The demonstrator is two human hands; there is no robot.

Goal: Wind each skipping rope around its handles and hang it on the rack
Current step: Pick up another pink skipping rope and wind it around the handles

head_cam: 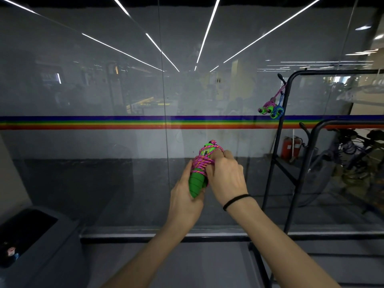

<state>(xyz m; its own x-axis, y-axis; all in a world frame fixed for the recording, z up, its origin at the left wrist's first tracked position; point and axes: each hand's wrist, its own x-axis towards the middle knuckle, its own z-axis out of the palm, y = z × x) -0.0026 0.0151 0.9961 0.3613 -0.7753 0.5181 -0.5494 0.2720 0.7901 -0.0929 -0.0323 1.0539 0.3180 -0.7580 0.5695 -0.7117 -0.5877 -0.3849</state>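
Honestly looks dicey: left hand (185,196) clamped round green handles (196,183), right hand (225,173) pinching pink rope (204,161) above fingertips, could unravel.

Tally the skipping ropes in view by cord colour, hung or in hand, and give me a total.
Pink cord: 2, one bundle gripped by the left hand and right hand, one hung on the rack
Blue cord: 1, hung on the rack
Total: 3
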